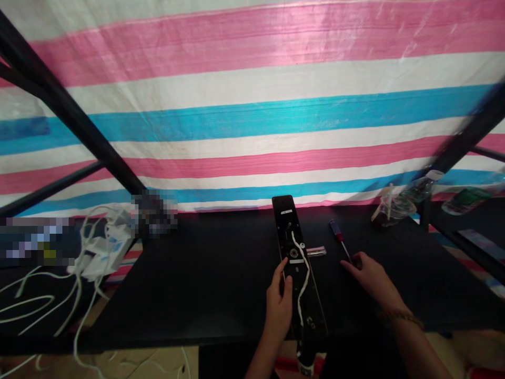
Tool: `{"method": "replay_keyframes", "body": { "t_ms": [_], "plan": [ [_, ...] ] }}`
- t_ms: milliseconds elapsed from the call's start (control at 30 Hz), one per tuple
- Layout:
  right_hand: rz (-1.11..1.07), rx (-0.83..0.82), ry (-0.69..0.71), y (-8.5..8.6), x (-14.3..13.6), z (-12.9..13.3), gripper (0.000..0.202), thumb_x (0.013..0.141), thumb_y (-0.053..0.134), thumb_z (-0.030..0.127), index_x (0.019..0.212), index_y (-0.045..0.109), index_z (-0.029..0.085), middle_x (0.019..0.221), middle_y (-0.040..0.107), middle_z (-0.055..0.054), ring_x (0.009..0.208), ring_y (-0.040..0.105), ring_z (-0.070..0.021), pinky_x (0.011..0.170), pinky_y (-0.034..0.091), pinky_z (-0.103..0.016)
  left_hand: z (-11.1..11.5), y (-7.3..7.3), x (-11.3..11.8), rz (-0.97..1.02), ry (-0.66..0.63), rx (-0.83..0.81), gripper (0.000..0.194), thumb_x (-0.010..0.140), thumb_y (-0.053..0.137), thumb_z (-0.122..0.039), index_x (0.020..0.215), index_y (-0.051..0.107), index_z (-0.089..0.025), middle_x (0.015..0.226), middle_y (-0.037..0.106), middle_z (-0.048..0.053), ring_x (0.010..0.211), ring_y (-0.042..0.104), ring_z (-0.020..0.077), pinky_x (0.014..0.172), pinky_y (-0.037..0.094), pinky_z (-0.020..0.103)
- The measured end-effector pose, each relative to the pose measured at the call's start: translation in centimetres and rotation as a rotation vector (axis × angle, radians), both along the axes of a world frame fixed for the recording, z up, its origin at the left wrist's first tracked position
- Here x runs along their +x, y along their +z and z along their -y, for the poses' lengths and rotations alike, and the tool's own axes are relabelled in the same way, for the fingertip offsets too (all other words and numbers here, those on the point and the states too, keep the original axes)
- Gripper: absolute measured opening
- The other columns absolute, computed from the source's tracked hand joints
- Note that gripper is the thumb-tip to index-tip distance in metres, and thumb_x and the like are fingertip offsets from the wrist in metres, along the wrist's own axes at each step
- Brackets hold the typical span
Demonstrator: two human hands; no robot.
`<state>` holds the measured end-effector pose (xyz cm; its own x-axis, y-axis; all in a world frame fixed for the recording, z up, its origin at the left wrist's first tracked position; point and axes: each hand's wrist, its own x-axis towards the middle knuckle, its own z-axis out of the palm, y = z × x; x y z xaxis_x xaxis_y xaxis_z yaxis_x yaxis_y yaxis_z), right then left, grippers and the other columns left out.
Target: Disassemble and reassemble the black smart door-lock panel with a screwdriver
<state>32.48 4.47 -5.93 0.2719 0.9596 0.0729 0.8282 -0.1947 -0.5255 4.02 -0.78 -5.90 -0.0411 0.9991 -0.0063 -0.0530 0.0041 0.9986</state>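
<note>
A long black panel (298,252), which looks like the back of an electronic door lock, lies lengthwise on the black table. A white-wrapped cable (305,276) runs along it toward the near edge. My left hand (278,305) grips the panel's left edge, thumb and forefinger on its face. To the right lies a screwdriver (336,230) with a blue and red handle, its tip toward me. My right hand (369,273) rests on the table by that tip, fingertips drawn together; whatever they pinch is too small or hidden. A small clear packet (316,251) sits beside the panel.
Clear plastic cups (394,205) stand at the back right, and a plastic bottle (465,200) lies farther right. Left, white power strips (104,252) and tangled white cables (79,295) hang beside the table. Dark metal posts (79,110) frame a striped sheet (256,121) behind.
</note>
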Motion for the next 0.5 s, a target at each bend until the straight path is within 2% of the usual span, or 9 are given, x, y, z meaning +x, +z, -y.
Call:
{"method": "replay_keyframes", "body": {
  "t_ms": [67,133,200,267,333,433,500],
  "plan": [
    [-0.043,-0.121,0.058,-0.4,0.4,-0.4,0.025,0.085,0.058,0.046,0.08,0.059,0.022,0.072,0.065,-0.005,0.067,0.064,-0.0236,0.063,0.045,-0.034,-0.1,0.0,0.0,0.004,0.003,0.002,0.047,0.099,0.05,-0.043,0.142,0.055,-0.024,0.141,0.062,0.01,0.13,0.058,0.0241,0.112,0.043,0.039],
    [-0.13,-0.156,0.092,0.0,0.3,-1.0,0.022,0.085,0.058,0.041,0.072,0.058,0.022,0.066,0.064,-0.004,0.06,0.061,-0.0199,0.057,0.042,-0.031,-0.1,0.0,-0.1,0.002,0.008,0.014,0.046,0.098,0.051,-0.042,0.141,0.056,-0.024,0.144,0.06,0.009,0.134,0.055,0.0245,0.115,0.041,0.04],
    [-0.311,-0.176,0.152,1.4,-0.3,-1.6,0.026,0.083,0.06,0.042,0.069,0.057,0.021,0.061,0.061,-0.001,0.051,0.056,-0.0158,0.05,0.038,-0.028,-0.2,-0.1,-0.2,0.0,0.001,0.019,0.047,0.098,0.051,-0.043,0.141,0.056,-0.025,0.144,0.06,0.009,0.135,0.054,0.0248,0.115,0.04,0.04],
    [-0.58,-0.186,0.221,3.2,-1.4,-2.1,0.033,0.085,0.059,0.051,0.073,0.058,0.02,0.054,0.054,0.004,0.039,0.044,-0.011,0.041,0.03,-0.025,-0.2,-0.3,-0.2,-0.001,-0.006,0.012,0.049,0.098,0.051,-0.044,0.142,0.054,-0.025,0.143,0.061,0.01,0.134,0.056,0.0251,0.113,0.042,0.041],
    [-0.785,-0.067,0.307,5.2,-3.3,-2.5,0.038,0.087,0.062,0.055,0.075,0.057,0.019,0.053,0.05,0.007,0.037,0.041,-0.0079,0.04,0.029,-0.022,-0.3,-0.4,-0.2,0.007,-0.007,-0.013,0.053,0.097,0.052,-0.047,0.146,0.049,-0.025,0.14,0.063,0.01,0.128,0.06,0.0252,0.109,0.046,0.04],
    [-1.014,0.181,0.4,7.9,-7.1,-3.1,0.034,0.089,0.064,0.053,0.084,0.056,0.021,0.068,0.062,0.003,0.048,0.054,-0.01,0.048,0.043,-0.022,-0.5,-0.5,-0.1,0.022,-0.008,-0.048,0.06,0.097,0.052,-0.049,0.151,0.042,-0.027,0.134,0.065,0.01,0.119,0.065,0.0239,0.103,0.05,0.039],
    [-1.063,0.318,0.456,9.2,-9.8,-3.5,0.03,0.092,0.062,0.051,0.091,0.055,0.022,0.082,0.067,0.0,0.057,0.063,-0.0125,0.055,0.051,-0.026,-0.6,-0.4,-0.1,0.021,-0.005,-0.048,0.061,0.096,0.054,-0.05,0.151,0.042,-0.027,0.133,0.066,0.01,0.117,0.066,0.0238,0.102,0.051,0.039]
  ]
}}
